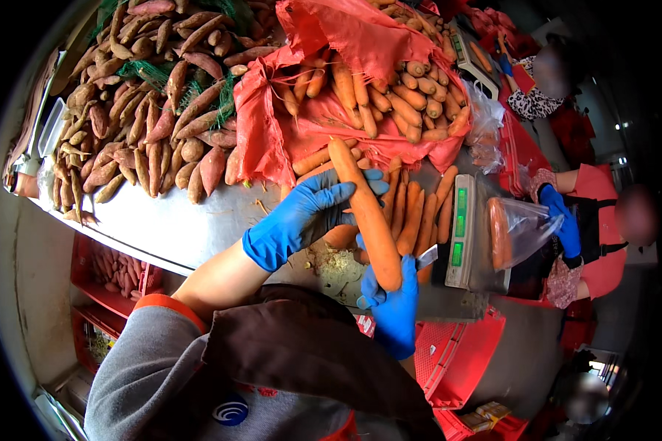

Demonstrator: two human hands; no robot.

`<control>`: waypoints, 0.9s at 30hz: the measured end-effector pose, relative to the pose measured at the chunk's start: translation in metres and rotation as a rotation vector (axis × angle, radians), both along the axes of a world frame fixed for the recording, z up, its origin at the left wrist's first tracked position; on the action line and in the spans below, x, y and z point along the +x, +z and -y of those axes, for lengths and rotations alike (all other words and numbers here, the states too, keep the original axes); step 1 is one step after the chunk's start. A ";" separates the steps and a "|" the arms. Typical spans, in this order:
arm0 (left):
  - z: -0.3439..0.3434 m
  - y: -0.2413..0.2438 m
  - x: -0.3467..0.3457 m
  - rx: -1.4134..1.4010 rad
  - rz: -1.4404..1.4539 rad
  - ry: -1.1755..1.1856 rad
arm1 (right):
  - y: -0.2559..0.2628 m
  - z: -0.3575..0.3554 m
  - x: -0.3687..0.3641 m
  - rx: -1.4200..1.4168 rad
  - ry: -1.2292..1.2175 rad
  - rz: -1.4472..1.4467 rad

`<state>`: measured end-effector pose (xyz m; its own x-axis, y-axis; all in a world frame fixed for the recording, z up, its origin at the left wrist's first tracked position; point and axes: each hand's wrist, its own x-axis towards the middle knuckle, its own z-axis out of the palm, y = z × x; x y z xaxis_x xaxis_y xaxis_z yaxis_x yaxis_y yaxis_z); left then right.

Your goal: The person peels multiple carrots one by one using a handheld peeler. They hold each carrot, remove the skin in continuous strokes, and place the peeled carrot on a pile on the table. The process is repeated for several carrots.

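Observation:
My left hand (298,215), in a blue rubber glove, grips a long carrot (367,215) around its upper half. The carrot's thick lower end rests in my right hand (395,317), gloved in the same blue. A short flat metal blade (428,257) juts out beside my right fingers; its handle is hidden. Just beyond the hands, several carrots (412,212) lie side by side on the metal table (209,226). Pale trimmings (336,270) are scattered below the carrot. Behind them, a torn red woven sack (259,132) spills more carrots (405,105).
Sweet potatoes (160,116) with green netting are heaped at the left. A digital scale (461,234) stands at the right, where a co-worker's gloved hand (565,220) holds a plastic bag of carrots (499,231). Another person works farther back. Red crates (469,353) sit below the table.

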<state>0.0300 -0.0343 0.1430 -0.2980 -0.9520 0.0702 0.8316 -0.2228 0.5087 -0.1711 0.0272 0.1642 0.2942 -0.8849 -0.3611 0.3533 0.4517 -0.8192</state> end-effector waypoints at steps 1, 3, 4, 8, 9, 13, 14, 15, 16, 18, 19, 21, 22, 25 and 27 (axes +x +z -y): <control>0.001 -0.002 -0.003 0.035 -0.021 0.017 | 0.008 0.001 0.003 0.006 -0.042 -0.077; -0.001 -0.004 -0.007 0.099 -0.001 0.093 | 0.025 0.001 0.014 0.016 -0.125 -0.231; -0.001 -0.010 -0.007 0.144 0.008 0.121 | 0.028 0.000 0.017 -0.033 -0.133 -0.253; -0.004 -0.011 -0.010 0.253 0.107 0.252 | 0.029 -0.001 0.018 -0.168 -0.101 -0.348; -0.005 -0.009 -0.009 0.256 0.138 0.279 | 0.028 -0.001 0.017 -0.188 -0.077 -0.373; -0.008 -0.005 -0.003 0.186 0.220 0.276 | 0.022 0.003 0.018 -0.137 -0.088 -0.295; -0.010 -0.002 -0.002 0.158 0.221 0.255 | 0.018 0.004 0.017 -0.091 -0.108 -0.221; -0.012 0.002 -0.001 0.127 0.222 0.230 | 0.014 0.004 0.015 -0.048 -0.132 -0.148; -0.013 0.003 0.000 0.071 0.254 0.229 | 0.008 0.005 0.013 -0.040 -0.148 -0.122; -0.014 0.005 0.001 -0.042 0.317 0.226 | -0.006 0.008 0.008 -0.025 -0.180 -0.070; -0.015 0.006 0.001 -0.091 0.315 0.237 | -0.010 0.010 0.007 -0.024 -0.187 -0.035; -0.016 0.008 0.001 -0.190 0.309 0.254 | -0.017 0.013 0.005 -0.023 -0.204 0.034; -0.016 0.010 0.003 -0.264 0.355 0.206 | -0.023 0.014 0.004 0.049 -0.246 0.039; -0.017 0.013 0.007 -0.312 0.420 0.142 | -0.030 0.018 0.006 0.201 -0.329 0.008; -0.016 0.015 -0.003 -0.107 0.373 0.204 | -0.022 0.018 0.013 0.223 -0.329 -0.071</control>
<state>0.0272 -0.0183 0.1577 -0.1281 -0.9872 0.0946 0.6083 -0.0029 0.7937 -0.1583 0.0096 0.1422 -0.0240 -0.8252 -0.5644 0.4550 0.4937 -0.7411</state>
